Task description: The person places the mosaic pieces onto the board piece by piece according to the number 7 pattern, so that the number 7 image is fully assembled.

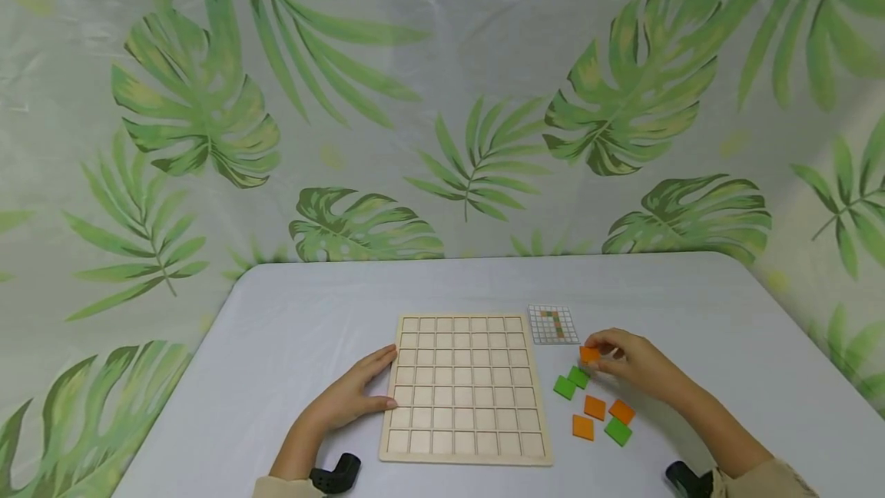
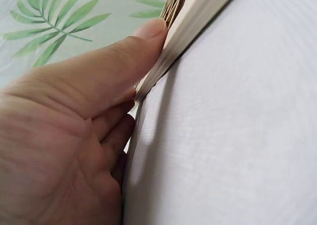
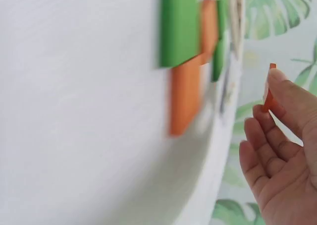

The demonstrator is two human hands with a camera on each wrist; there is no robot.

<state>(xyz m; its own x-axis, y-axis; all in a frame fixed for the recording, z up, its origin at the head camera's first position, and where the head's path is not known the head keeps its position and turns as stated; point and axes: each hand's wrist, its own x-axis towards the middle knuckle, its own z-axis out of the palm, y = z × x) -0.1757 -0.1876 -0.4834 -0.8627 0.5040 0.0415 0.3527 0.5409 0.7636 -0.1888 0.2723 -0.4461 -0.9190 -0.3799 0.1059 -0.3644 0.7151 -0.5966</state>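
Note:
My right hand (image 1: 632, 360) pinches an orange square tile (image 1: 589, 354) between thumb and fingers, above the table at the right of the board. In the right wrist view that tile (image 3: 269, 88) is seen edge-on, raised off the cloth. A pale wooden grid board (image 1: 463, 386) lies flat in front of me, its visible squares bare wood. My left hand (image 1: 349, 394) rests against the board's left edge, fingers extended and thumb apart. The left wrist view shows the thumb (image 2: 151, 29) touching the board's rim (image 2: 173, 46).
Beside the board lie three green tiles (image 1: 564, 386) and three orange tiles (image 1: 594, 406). A small pattern card (image 1: 553, 324) with coloured squares on a grid sits at the board's upper right. White cloth (image 1: 311, 306) covers the table; a leaf-print sheet (image 1: 484, 60) hangs behind.

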